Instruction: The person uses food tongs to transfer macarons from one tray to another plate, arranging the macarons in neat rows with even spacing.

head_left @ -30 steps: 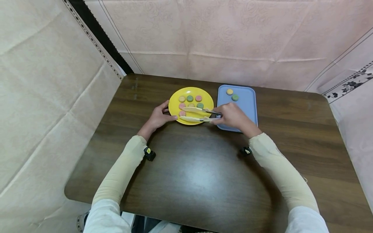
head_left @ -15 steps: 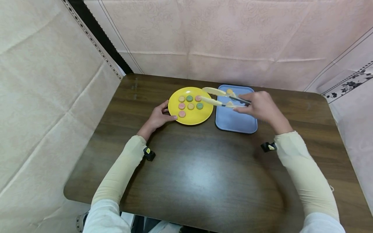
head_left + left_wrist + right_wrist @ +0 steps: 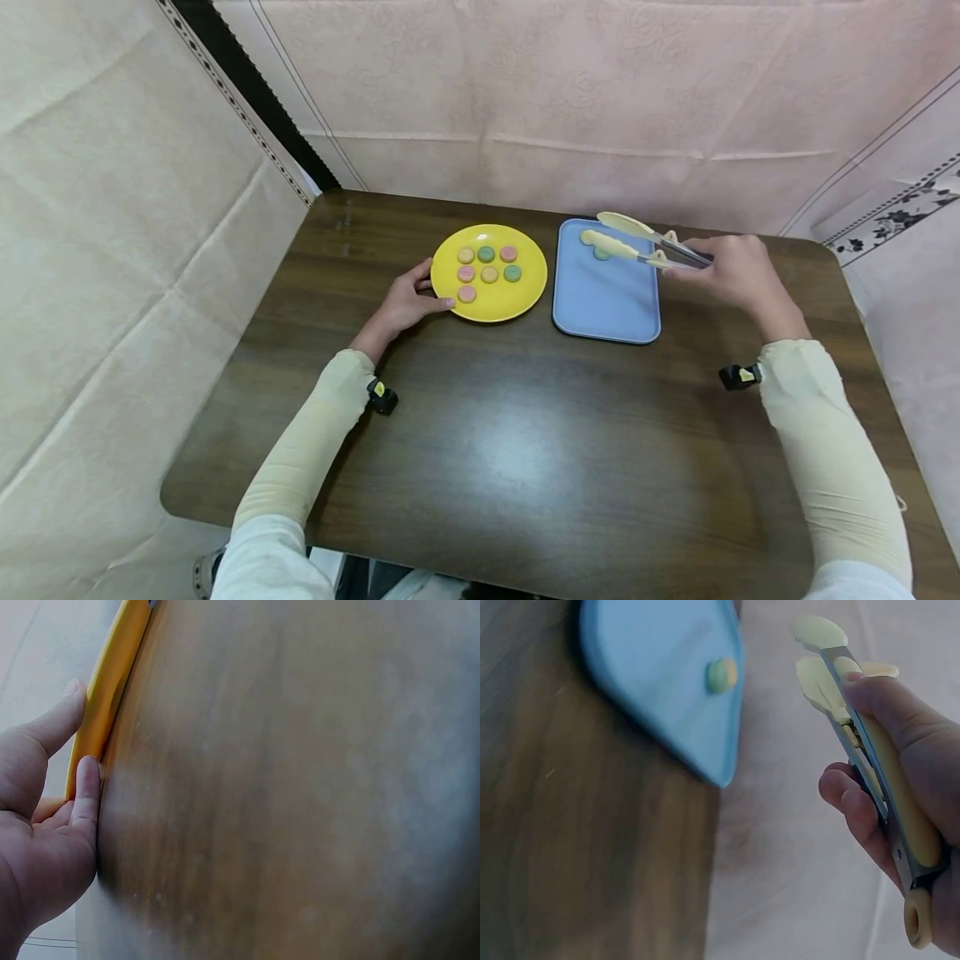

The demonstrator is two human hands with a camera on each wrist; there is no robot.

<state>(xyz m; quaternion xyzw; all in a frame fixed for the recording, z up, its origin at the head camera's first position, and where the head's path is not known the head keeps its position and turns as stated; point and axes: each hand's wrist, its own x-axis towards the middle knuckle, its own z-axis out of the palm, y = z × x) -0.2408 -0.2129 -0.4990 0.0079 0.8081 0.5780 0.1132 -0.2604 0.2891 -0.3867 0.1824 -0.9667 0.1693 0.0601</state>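
Note:
My left hand (image 3: 408, 300) holds the left rim of a round yellow plate (image 3: 525, 292), pinching its edge between thumb and fingers, as the left wrist view also shows. Several small pink, green and yellow macaron-like discs lie on the plate in loose rows. In my right hand (image 3: 738, 271) is a pair of tongs (image 3: 889, 772) with pale yellow tips and metal arms. The spread tips hover over the upper right of a blue tray (image 3: 607, 304), with nothing between them. A green disc (image 3: 718, 677) and a yellow disc (image 3: 732, 673) sit on the tray, partly hidden by the tongs in the head view.
A brown wooden table (image 3: 480, 433) carries the plate and tray side by side near its far edge, a narrow gap between them. Pale patterned cloth (image 3: 525, 108) hangs behind the table and at its sides.
My right hand has carried the spread tongs from over the yellow plate rightward, past the blue tray's middle to its right side. The left hand stays on the plate, and the discs look unmoved.

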